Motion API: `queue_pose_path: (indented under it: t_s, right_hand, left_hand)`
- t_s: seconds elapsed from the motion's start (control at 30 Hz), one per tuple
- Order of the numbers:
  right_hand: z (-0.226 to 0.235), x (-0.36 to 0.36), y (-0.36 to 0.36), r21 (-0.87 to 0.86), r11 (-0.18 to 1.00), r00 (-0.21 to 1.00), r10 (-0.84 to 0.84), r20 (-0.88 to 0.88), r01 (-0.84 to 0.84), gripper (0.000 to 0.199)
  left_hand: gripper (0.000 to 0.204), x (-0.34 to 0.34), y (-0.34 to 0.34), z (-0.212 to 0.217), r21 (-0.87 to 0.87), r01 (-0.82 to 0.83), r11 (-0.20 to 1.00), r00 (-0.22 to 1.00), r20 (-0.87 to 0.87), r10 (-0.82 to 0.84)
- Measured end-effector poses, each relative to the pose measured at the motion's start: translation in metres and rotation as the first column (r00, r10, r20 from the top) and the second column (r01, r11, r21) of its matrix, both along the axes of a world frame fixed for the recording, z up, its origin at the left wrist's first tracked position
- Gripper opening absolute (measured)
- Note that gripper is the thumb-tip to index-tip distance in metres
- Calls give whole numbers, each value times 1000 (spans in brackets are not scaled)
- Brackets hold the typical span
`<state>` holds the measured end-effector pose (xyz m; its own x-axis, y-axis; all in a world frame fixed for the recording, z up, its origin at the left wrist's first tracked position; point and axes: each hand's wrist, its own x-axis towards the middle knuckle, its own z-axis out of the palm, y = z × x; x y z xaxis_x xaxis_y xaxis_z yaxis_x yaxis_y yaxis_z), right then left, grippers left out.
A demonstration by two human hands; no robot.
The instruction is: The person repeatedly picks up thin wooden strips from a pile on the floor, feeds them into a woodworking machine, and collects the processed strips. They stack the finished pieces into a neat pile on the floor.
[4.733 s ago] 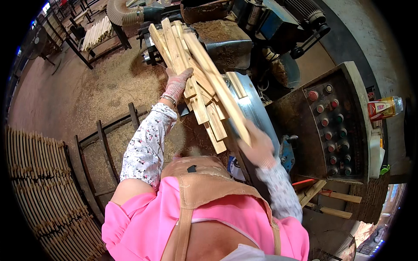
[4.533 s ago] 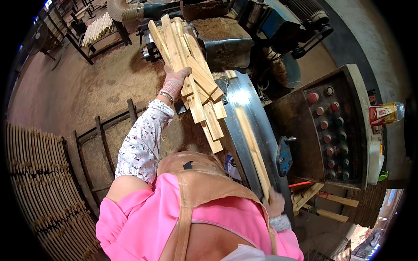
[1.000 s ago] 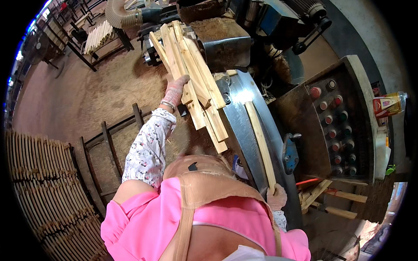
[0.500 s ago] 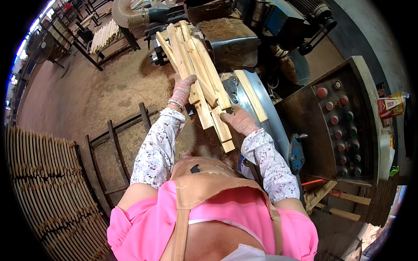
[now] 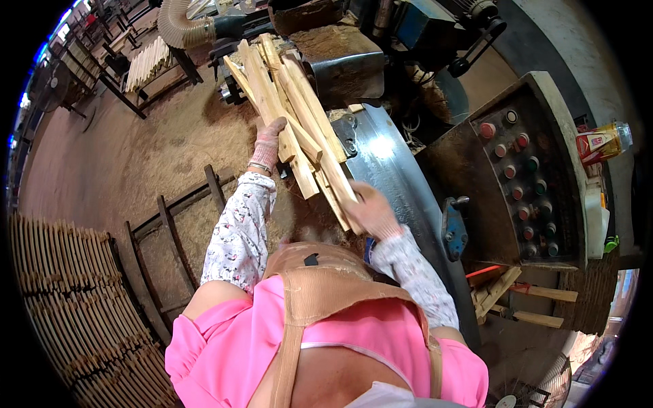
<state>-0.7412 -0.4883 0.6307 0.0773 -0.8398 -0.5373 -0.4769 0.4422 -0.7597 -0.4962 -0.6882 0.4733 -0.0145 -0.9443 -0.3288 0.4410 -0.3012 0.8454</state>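
Note:
A loose bundle of pale wooden strips [image 5: 314, 115] slants from the machine toward my body, its ends uneven. My left hand [image 5: 268, 141], in a pinkish knit glove, is closed round the bundle's left side, its thumb on top of the strips. At the near end, my right hand [image 5: 374, 209], also gloved and slightly blurred, grips the end of one long wooden strip [image 5: 338, 178]. That strip reaches farther toward me than most of the others. The right fingertips are partly hidden by the hand and the wood.
A shiny metal machine table [image 5: 389, 151] lies to the right, with a blue clamp-like fitting [image 5: 454, 230]. Beyond it stands a control panel [image 5: 520, 183] with several buttons. Stacked strips [image 5: 61, 299] fill the lower left, beside a dark metal frame [image 5: 170, 228]. A ribbed hose [image 5: 183, 26] runs at the back.
My right hand has moved nearer to me with the end of a strip. The strip that lay on the metal table is no longer there. The whole view has shifted slightly.

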Motion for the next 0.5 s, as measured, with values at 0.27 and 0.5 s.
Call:
queue_pose_path:
  t_s: [0.27, 0.5]
  right_hand:
    - [-96, -147, 231, -412, 910, 612, -299, -732, -49, 41]
    - [-157, -133, 48, -668, 730, 636, -450, -627, -143, 19]
  left_hand:
    - [55, -4, -4, 3, -63, -13, 998, 995, 93, 19]
    - [60, -2, -3, 1, -69, -47, 997, 994, 93, 53]
